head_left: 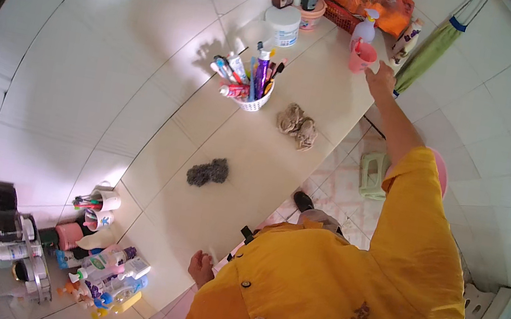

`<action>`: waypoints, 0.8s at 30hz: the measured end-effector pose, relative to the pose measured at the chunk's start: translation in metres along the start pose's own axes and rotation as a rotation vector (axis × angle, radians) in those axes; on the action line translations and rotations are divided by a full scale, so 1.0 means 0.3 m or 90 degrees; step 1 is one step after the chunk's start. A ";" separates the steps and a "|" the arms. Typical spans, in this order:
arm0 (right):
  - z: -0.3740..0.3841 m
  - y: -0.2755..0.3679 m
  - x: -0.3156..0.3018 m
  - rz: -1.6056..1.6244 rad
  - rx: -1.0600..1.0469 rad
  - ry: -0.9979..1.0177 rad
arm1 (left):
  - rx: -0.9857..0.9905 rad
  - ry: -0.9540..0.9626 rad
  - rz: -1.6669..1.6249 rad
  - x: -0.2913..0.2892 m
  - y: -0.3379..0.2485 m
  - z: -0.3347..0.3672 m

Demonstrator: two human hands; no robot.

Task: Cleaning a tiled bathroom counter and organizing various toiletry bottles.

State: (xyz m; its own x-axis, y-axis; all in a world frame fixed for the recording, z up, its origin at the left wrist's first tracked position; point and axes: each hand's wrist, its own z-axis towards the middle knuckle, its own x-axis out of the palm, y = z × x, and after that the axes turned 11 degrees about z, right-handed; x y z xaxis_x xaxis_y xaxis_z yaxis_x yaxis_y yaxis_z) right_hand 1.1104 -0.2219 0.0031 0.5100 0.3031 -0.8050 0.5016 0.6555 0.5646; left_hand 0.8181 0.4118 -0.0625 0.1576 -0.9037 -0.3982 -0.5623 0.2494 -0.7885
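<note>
Room: white-tiled walls close in here, and a pale tiled bench point(231, 200) slants from about seven o'clock up to one.
Pink cup point(360, 60): it stands at the bench's one o'clock end, a pale spray bottle point(364, 30) just beside it at twelve.
Right hand point(382, 79): reaching out from a yellow sleeve point(424, 193), it is right by the cup at the cup's four o'clock, fingers partly spread; from here I cannot tell if it grips.
Left hand point(202, 268): low at half past six by the bench edge, fingers curled; I cannot tell whether anything is inside.
Brown cloth point(297, 126): crumpled near the bench's middle, with a white basket point(253, 104) of tubes and brushes at its ten o'clock.
Grey scrubber point(208, 172): lying at the cloth's eight o'clock, well apart from both hands.
Bottles point(112, 274): clustered at half past seven.
</note>
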 end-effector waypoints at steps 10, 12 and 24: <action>0.470 -0.016 0.045 0.017 -0.151 -0.112 | -0.042 0.006 -0.001 0.270 -0.217 -0.049; 0.475 0.073 0.019 0.130 -0.097 0.002 | -0.022 0.010 0.001 0.314 -0.266 -0.052; 0.615 0.090 0.144 0.329 0.005 0.017 | -0.070 -0.008 -0.017 0.392 -0.315 -0.097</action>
State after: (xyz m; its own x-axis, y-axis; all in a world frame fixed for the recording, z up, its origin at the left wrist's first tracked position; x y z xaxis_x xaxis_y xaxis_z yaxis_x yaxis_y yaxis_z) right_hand 1.2748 -0.3189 0.0172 0.6740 0.6042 -0.4251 0.1938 0.4106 0.8910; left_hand 0.8662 0.2718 -0.0213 0.1837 -0.9047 -0.3843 -0.6430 0.1852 -0.7432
